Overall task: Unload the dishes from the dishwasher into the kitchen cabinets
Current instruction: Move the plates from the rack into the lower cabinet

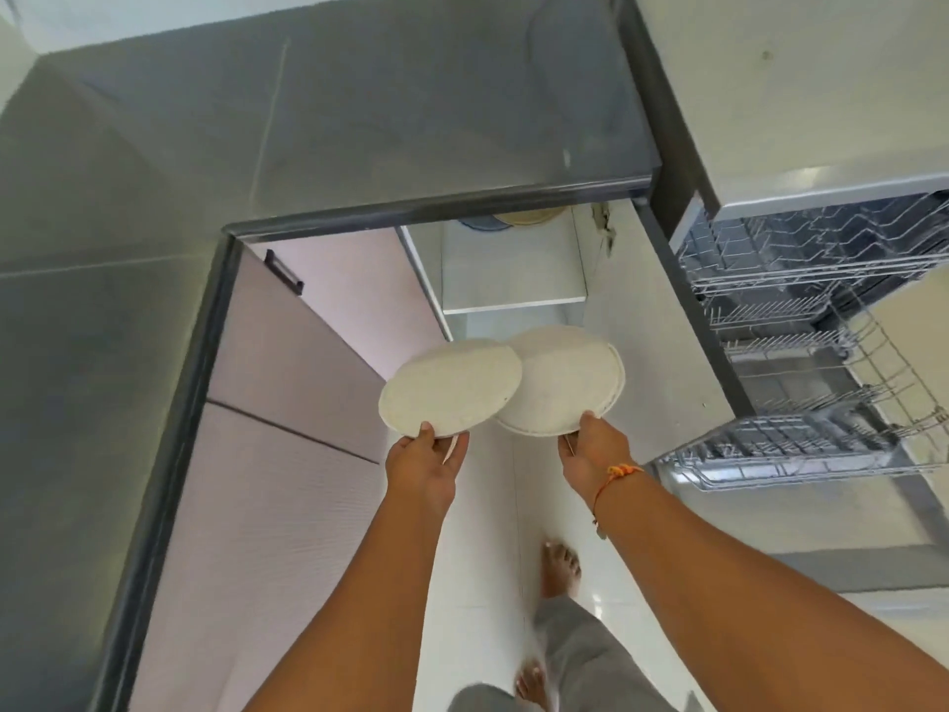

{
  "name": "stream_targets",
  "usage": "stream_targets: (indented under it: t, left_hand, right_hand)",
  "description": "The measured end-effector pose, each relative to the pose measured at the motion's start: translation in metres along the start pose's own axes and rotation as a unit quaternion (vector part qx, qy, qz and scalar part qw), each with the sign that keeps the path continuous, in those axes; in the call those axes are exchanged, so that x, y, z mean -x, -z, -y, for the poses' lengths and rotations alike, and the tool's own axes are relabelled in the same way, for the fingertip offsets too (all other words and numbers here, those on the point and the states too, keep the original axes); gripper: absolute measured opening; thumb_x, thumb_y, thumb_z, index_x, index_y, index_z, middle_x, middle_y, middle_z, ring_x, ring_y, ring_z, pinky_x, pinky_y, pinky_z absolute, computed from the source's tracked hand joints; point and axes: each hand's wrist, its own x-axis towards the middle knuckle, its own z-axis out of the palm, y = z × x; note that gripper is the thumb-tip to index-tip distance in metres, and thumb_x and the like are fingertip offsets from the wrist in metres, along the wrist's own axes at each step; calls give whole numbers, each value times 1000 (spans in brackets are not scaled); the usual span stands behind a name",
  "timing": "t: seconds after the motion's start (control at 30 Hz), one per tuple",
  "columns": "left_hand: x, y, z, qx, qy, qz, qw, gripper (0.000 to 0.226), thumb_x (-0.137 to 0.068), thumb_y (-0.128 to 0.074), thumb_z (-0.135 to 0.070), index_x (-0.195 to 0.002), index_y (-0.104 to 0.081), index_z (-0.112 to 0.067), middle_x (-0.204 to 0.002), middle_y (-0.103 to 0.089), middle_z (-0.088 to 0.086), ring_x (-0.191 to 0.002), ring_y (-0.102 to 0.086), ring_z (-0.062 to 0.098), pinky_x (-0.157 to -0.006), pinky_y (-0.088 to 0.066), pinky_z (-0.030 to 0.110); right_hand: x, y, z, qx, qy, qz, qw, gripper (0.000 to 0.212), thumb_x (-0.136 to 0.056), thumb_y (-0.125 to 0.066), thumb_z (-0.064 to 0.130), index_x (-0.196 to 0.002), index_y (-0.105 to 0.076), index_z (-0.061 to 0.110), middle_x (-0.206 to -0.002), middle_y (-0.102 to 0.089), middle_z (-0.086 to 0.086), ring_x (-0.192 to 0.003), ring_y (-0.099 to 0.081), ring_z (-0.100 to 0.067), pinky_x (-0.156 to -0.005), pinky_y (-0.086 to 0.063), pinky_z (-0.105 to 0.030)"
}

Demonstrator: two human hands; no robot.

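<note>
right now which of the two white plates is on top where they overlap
The left plate, gripped by the left hand: its whole rim shows, covering the left edge of the right plate in the right hand.

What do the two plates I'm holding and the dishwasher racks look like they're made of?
The left plate, in the left hand, and the right plate, in the right hand: probably matte ceramic or stoneware, possibly melamine; off-white, faintly speckled, no gloss. The dishwasher racks: thin metal wire, pale grey coating, judging by slim rods and tines in a grid.
</note>
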Motion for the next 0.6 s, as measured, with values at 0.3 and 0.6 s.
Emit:
stream_targets:
  t: [0.3, 0.6]
  left_hand:
    - [-160, -100, 7, -17, 51, 49, 997, 24, -102, -48, -7, -124, -58, -10, -120, -68, 12, -108, -67, 27, -81, -59, 46]
    - [-279, -136, 6, -37, 61, 83, 994, 26, -102, -48, -6, -126, -56, -8, -123, -66, 13, -101, -68, 25, -74, -59, 44]
  right_hand:
    - [-140, -92, 16, -119, -30, 0, 992, 13, -102, -53, 17, -105, -65, 16, -100, -65, -2, -95, -61, -14, -85, -52, -26]
    - [-248, -144, 33, -137, 25, 8, 990, 27, -102, -53, 19, -128, -59, 18, -112, -66, -2, -95, -63, -12, -80, -54, -26]
